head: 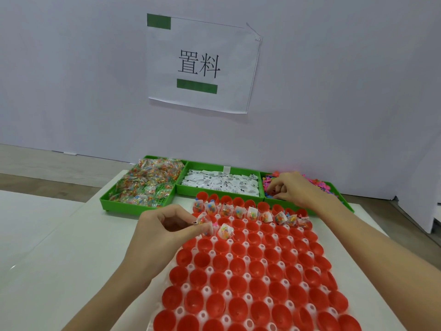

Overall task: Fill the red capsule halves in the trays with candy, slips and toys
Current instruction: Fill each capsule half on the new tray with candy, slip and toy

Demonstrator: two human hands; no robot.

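Left hand (pixel 164 225), at the middle of the frame, pinches a small clear candy packet (pixel 205 225) between thumb and curled fingers, holding it over the upper left part of the white holder tray (pixel 216 275) that fills the lower middle and lower right of the frame. Red capsule halves (pixel 250 278) sit mouth-up in rows across that tray. Most of them look empty; the row near the tray's far edge has candy packets (pixel 253 213) standing in its cups, and one more filled cup (pixel 225 231) lies just right of the left fingertips. Right hand (pixel 290 187), in the upper right of the middle band, reaches into the right green bin (pixel 343 198), its fingers curled down among the small pink and coloured toys (pixel 317 183); whether it has hold of one I cannot tell. Just left of that bin stands the middle green bin (pixel 202 191) with white printed paper slips (pixel 222 183), and left of it the left green bin (pixel 133 207) holds a heap of loose candy packets (pixel 148 180). All three bins stand side by side just beyond the tray's far edge, on a white table (pixel 47 271). On the pale wall above, a white paper sign (pixel 200 64) shows two black characters and green bars.
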